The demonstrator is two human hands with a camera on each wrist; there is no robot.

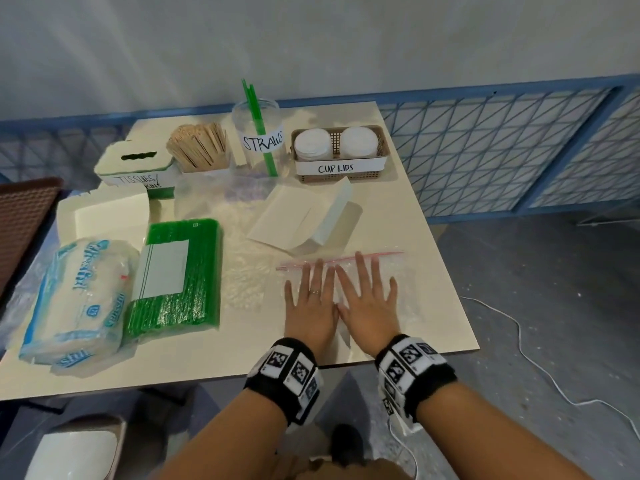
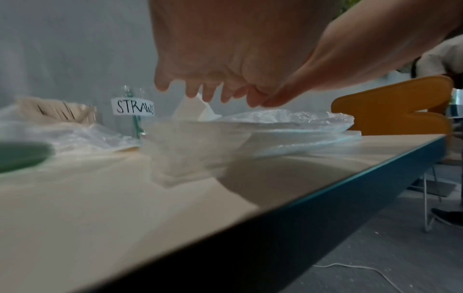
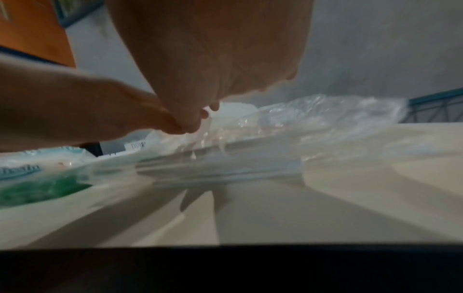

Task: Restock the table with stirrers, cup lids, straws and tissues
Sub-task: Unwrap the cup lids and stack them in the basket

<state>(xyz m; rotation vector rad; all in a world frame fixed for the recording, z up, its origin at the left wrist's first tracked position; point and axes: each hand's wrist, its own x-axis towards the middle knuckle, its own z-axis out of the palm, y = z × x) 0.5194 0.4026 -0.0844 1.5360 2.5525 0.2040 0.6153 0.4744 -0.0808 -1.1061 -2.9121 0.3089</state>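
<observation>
Soft even light; blurred wrist views

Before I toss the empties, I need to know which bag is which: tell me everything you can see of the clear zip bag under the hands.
The zip bag is clear, crinkled plastic with a pink-red zip strip along its far edge. It lies flat near the table's right front corner and looks empty. The left hand and right hand lie on it side by side, fingers straight and spread, palms down. A folded white carton sits just beyond it.
</observation>
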